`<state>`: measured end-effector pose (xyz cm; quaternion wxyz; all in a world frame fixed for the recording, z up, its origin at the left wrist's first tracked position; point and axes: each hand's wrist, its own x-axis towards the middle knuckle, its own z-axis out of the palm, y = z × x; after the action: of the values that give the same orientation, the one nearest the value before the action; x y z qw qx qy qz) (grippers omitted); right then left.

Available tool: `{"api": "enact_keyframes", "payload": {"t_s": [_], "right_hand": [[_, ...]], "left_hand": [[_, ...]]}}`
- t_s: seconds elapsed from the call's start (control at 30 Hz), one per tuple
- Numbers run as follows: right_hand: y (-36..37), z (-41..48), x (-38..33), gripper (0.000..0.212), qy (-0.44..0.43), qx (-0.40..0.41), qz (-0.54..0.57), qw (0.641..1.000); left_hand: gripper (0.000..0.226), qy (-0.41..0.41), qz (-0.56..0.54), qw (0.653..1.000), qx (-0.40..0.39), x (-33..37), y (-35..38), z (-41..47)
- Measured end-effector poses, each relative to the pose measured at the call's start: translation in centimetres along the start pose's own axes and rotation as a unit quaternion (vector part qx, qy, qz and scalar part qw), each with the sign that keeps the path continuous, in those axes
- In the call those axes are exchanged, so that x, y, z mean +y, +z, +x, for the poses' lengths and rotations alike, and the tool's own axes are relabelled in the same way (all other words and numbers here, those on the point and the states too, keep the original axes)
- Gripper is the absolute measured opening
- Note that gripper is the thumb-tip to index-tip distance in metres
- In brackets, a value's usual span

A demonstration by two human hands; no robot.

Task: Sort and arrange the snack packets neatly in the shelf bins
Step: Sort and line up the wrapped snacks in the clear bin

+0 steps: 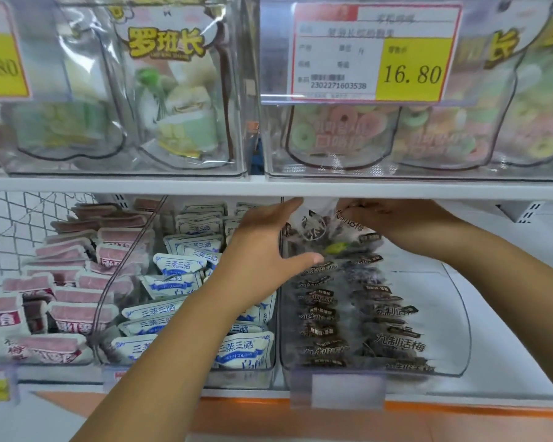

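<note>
Left hand (262, 247): grip spread wide, fingers straight, thumb touching the front of the clear plum bag (326, 237). Right hand (393, 218): grip clenched, fingers curled, pinching the bag's top. Bag upright in the right-hand bin (457, 314), just under the shelf (268, 186).

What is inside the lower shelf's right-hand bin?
Dark plum packets stacked in rows at its left. The right hand pinches a clear bag of them, left hand touching it. Anything behind the bag is hidden.
</note>
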<state>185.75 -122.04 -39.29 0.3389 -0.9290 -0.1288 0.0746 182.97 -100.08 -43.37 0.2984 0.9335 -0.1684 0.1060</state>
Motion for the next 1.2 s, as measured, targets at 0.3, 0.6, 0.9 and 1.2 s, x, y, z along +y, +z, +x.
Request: {"api": "enact_keyframes", "payload": {"t_s": [0.3,0.6,0.9,1.2], "right_hand": [[1.4,0.5,0.9,0.022,-0.002,0.013,0.048,0.999],[6.6,6.0,-0.3,0.077,0.012,-0.105,-0.113,0.988],[7.7,6.1,0.5,0.06,0.018,-0.018,-0.004,1.0],[3.4,3.9,2.2,0.064,-0.009,0.011,0.178,0.984]], "left_hand": [[0.013,-0.108,-0.234,0.961,0.096,-1.4,-3.3,-0.8],[0.023,-0.165,-0.314,0.934,0.036,-4.6,-4.1,-2.6],[0.019,-0.19,-0.305,0.933,0.028,-5.2,-3.6,-2.7],[0.015,-0.205,-0.326,0.921,0.054,-4.8,-3.2,-2.4]]}}
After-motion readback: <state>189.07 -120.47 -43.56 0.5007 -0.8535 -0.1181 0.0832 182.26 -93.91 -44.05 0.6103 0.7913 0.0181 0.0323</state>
